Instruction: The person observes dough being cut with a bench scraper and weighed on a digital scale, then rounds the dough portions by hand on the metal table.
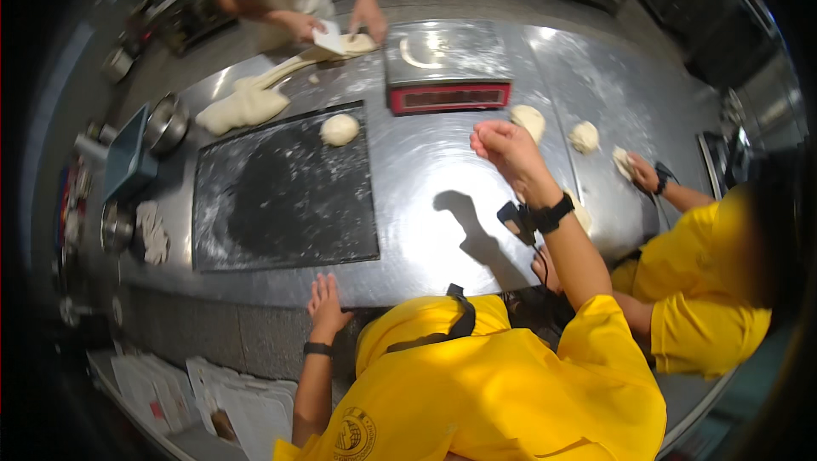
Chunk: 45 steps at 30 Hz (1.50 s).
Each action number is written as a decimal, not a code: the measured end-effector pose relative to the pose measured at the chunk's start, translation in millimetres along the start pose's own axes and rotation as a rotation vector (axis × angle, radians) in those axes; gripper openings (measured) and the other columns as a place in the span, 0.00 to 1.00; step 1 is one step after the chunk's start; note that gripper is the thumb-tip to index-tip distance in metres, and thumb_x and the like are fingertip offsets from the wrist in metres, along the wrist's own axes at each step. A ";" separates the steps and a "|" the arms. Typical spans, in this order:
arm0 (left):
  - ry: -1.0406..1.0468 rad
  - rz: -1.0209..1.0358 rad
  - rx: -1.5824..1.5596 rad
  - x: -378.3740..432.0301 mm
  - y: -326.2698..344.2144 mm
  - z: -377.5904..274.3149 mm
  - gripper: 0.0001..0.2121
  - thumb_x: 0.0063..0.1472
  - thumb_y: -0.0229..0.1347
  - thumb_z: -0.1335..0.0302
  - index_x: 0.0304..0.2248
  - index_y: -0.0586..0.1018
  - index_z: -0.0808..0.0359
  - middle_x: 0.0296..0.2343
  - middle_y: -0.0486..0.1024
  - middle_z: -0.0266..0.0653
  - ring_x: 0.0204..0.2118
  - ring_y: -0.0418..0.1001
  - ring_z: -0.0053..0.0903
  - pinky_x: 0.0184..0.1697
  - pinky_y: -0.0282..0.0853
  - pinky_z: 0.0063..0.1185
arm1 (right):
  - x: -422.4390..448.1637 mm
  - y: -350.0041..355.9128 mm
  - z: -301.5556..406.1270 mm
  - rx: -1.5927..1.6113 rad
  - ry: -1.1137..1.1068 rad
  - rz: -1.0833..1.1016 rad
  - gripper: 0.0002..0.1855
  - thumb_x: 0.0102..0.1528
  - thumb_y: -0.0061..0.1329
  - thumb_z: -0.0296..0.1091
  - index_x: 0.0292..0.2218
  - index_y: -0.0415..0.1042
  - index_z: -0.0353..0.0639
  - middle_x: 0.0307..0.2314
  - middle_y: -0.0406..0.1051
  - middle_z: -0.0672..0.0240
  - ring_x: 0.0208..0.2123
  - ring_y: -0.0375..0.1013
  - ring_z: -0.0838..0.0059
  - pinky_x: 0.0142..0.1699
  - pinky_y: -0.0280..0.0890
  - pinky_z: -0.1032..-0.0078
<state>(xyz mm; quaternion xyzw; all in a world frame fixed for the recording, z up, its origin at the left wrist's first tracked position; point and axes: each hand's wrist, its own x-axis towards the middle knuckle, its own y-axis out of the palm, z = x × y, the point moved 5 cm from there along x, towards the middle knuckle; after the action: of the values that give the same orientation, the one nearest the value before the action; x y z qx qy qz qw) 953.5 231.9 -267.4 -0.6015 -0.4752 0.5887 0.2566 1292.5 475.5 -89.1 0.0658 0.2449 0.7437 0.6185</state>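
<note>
My left hand (327, 304) rests on the front edge of the steel worktable (408, 276), fingers slightly apart and holding nothing. Raised above the table, my right hand (510, 151) has its fingers curled together, with nothing visible in them. A dough ball (528, 121) lies just behind it, partly covered by the hand. Another pale dough piece (579, 213) is mostly hidden by my right forearm. To the left, a floured black mat (281, 199) carries one round dough ball (340, 130) near its far right corner.
A red-fronted, steel-topped scale (450, 71) stands at the back. Across the table a person works a long dough mass (246, 110) with a white scraper (329, 38). At right, another person's hand (643, 173) touches dough. Bowls (167, 124), a blue-grey bin (132, 154) and cloth (152, 231) stand left.
</note>
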 end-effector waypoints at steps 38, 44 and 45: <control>-0.204 0.148 -0.024 16.3 13.4 -9.7 0.53 0.33 0.60 0.62 0.51 0.35 0.70 0.51 0.30 0.53 0.54 0.30 0.48 0.55 0.32 0.29 | 63.8 -364.8 -6.8 -1.966 -0.197 -0.739 0.19 0.48 0.36 0.34 0.42 0.59 0.39 0.39 0.59 0.57 0.41 0.59 0.64 0.45 0.54 0.70; -0.219 0.155 -0.028 16.2 11.5 -13.1 0.52 0.33 0.60 0.61 0.51 0.36 0.71 0.51 0.30 0.54 0.54 0.29 0.47 0.55 0.31 0.29 | 61.9 -379.6 -2.1 -1.999 -0.146 -0.761 0.18 0.48 0.37 0.34 0.41 0.60 0.39 0.38 0.61 0.59 0.39 0.60 0.66 0.44 0.54 0.72; -0.218 0.151 -0.033 16.3 10.8 -13.7 0.52 0.33 0.60 0.61 0.51 0.36 0.71 0.51 0.30 0.54 0.54 0.29 0.47 0.55 0.31 0.29 | 63.2 -380.9 -0.8 -1.992 -0.172 -0.774 0.18 0.48 0.37 0.34 0.41 0.60 0.39 0.37 0.61 0.59 0.39 0.60 0.66 0.44 0.54 0.72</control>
<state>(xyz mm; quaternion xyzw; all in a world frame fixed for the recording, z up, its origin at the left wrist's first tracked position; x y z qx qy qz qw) 967.2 245.1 -282.0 -0.5721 -0.4635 0.6602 0.1485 1616.1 579.3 -272.5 -0.4984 -0.5123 0.3548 0.6027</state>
